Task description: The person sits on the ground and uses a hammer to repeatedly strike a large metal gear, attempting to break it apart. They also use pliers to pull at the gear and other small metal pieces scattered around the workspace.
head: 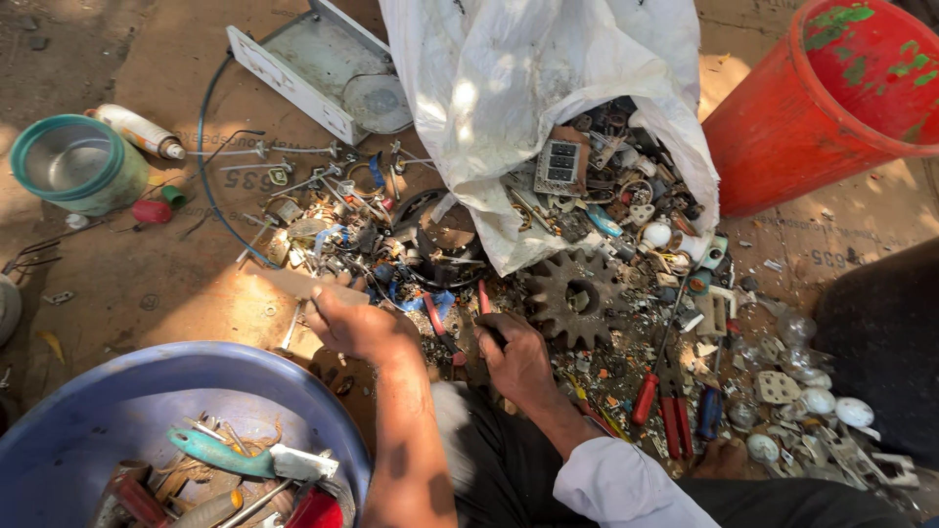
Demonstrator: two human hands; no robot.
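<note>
Sorting scrap from a spilled sack on the ground.

Head view: the left hand [354, 328] is closed on a flat tan strip [301, 284] at the near edge of the scrap pile [391, 244], just above the blue tub [323, 411]. The right hand [515, 360] is curled around a dark tool handle [489, 332] beside the rusty gear wheel [575, 296], under the mouth of the white sack [528, 88]. Judged from here, sorting goes best by lifting one piece at a time, clear of sharp bits and loose wires.
</note>
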